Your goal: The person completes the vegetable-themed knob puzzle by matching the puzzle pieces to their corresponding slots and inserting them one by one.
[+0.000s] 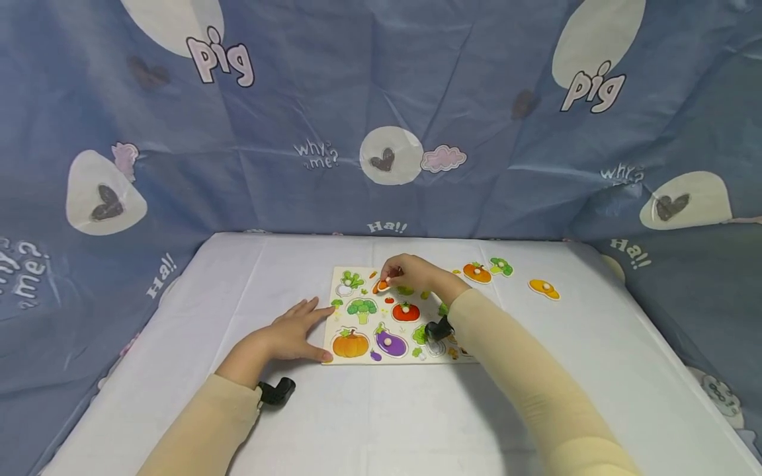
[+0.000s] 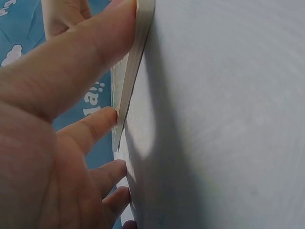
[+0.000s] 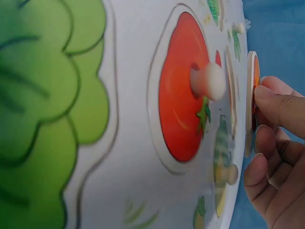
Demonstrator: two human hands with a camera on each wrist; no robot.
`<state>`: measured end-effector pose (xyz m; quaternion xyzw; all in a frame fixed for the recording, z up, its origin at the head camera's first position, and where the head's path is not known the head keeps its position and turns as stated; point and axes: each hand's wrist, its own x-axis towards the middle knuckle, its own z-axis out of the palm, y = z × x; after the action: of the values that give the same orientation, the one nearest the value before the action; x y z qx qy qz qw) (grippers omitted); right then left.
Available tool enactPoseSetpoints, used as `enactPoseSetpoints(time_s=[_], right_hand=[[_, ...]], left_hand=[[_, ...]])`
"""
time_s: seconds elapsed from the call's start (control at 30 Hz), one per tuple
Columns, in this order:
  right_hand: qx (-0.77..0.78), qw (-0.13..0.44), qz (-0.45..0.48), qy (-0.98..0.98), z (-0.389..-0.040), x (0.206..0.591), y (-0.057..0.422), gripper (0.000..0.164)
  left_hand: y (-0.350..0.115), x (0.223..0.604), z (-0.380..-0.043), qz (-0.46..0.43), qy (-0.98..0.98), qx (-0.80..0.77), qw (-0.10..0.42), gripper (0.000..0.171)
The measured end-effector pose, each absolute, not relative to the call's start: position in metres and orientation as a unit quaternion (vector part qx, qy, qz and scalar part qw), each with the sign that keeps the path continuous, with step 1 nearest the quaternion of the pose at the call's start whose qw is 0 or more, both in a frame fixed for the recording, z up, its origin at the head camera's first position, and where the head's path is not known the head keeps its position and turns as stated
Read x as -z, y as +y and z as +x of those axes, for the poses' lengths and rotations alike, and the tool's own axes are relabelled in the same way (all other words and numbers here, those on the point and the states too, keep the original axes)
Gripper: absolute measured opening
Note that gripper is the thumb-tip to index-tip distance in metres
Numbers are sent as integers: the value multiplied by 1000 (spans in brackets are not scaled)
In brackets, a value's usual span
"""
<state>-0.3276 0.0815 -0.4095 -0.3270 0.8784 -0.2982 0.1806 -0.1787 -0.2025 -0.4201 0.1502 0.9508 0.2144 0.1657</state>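
My right hand [image 1: 411, 272] pinches an orange knobbed puzzle piece [image 3: 251, 102] between thumb and fingers, close over the far part of a white wooden vegetable board [image 1: 381, 360]. The right wrist view shows that piece edge-on, so most of its picture is hidden. My left hand [image 1: 293, 332] lies at the board's left edge with fingers spread. Its thumb [image 2: 95, 52] touches the near left corner, and a fingertip meets the edge farther up. On the board a red tomato piece [image 3: 183, 90] and a purple eggplant piece [image 1: 389, 344] show their knobs.
Right of the board lie a loose pumpkin piece [image 1: 477, 272], a broccoli piece [image 1: 501, 266] and a yellow-orange piece [image 1: 544, 289]. Broccoli [image 1: 362, 309] and pumpkin [image 1: 350, 344] pictures on the board show no knobs. A blue printed cloth [image 1: 333, 198] rises behind the white table [image 1: 369, 423].
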Motion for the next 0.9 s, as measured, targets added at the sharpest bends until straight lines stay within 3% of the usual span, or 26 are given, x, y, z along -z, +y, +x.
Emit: enactPoseSetpoints(time_s=[0.9], right_hand=[[264,179,-312,895,-324,416,61,13]], left_hand=[[-200,423,-177,144,952,-212,166,103]])
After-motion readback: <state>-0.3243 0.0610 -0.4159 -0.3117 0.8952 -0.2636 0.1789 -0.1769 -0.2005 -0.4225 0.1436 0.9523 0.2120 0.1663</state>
